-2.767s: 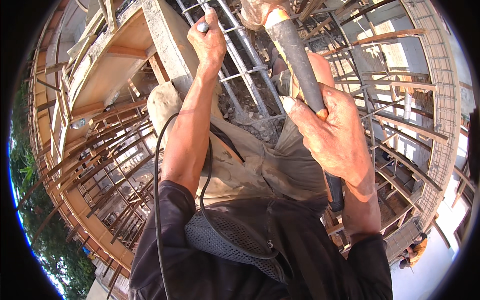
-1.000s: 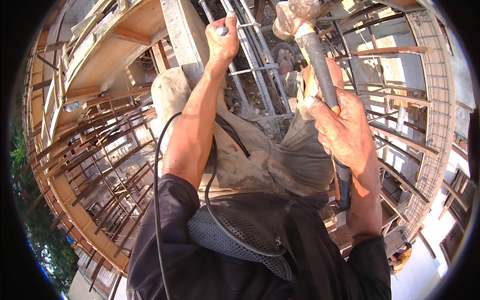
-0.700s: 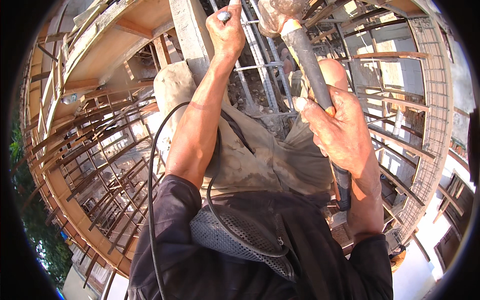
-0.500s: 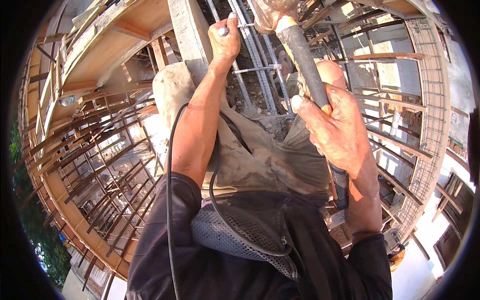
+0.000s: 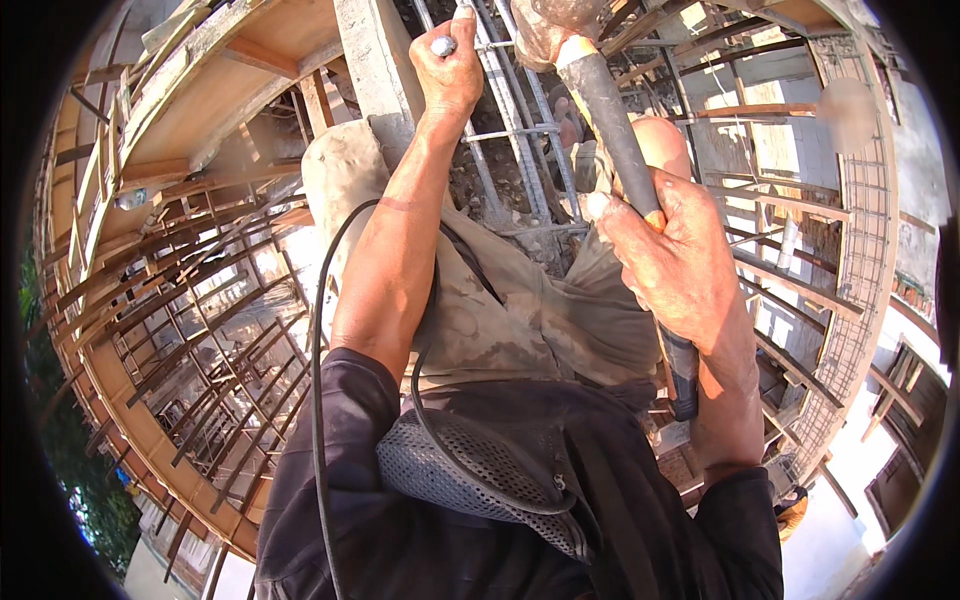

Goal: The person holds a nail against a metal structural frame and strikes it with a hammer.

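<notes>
My left hand point(image 5: 450, 80) is closed in a fist around a metal rod, perhaps a chisel; only the rod's round pale end point(image 5: 443, 46) shows above the fingers. In my right hand point(image 5: 685, 260) is a hammer point(image 5: 615, 115), gripped around its dark handle with the thumb laid along it. Its heavy, dirt-caked head point(image 5: 556, 30) is at the top of the view, to the right of my left fist and apart from it. Several ribbed steel bars point(image 5: 515, 140) with cross ties run between my legs, over rubble. The rod's lower end is hidden.
A concrete beam edge point(image 5: 375, 75) lies left of the bars. Wooden formwork point(image 5: 215, 110) and a lattice of poles point(image 5: 220, 370) spread at the left. At the right are timber struts point(image 5: 790, 195) and a rebar cage point(image 5: 868, 200). A black cable point(image 5: 318, 400) loops past my left arm.
The black cable has swung outward to the left of my left arm. My left fist and the hammer head have shifted only slightly; both grips are the same.
</notes>
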`<move>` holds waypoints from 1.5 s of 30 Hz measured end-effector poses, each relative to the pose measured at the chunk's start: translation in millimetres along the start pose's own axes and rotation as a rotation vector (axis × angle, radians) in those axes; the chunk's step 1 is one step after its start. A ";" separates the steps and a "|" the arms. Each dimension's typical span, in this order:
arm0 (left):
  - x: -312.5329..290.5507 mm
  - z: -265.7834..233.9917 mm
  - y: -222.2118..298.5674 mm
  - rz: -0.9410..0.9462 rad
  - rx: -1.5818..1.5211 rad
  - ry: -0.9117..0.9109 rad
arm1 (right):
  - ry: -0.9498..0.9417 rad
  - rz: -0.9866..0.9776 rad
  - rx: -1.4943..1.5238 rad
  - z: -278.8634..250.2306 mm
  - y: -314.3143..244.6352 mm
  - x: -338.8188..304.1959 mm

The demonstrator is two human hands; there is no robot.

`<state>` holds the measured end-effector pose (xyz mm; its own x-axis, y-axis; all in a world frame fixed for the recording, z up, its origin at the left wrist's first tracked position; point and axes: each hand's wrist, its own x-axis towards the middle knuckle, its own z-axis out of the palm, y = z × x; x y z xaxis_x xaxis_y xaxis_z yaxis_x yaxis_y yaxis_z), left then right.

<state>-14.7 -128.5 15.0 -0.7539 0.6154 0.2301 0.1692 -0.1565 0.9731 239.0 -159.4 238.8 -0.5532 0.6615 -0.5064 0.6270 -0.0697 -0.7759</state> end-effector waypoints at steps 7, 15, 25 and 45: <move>-3.8 14.4 16.0 -0.049 0.221 -0.261 | 0.007 0.030 0.049 4.7 5.9 0.1; 15.1 21.8 77.2 -0.230 -0.328 -0.281 | 0.100 -0.031 0.044 -6.5 -9.2 -18.9; 5.7 15.9 72.7 -0.290 0.009 -0.352 | 0.427 -0.310 0.435 4.0 -60.6 -37.5; -14.8 31.4 50.9 -0.163 0.195 -0.528 | 0.335 -0.630 0.317 -25.6 -75.5 -14.0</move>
<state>25.0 -121.3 61.6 -0.3699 0.9291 0.0047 0.2289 0.0862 0.9696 213.4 -144.3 314.1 -0.5260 0.8340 0.1666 0.0352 0.2171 -0.9755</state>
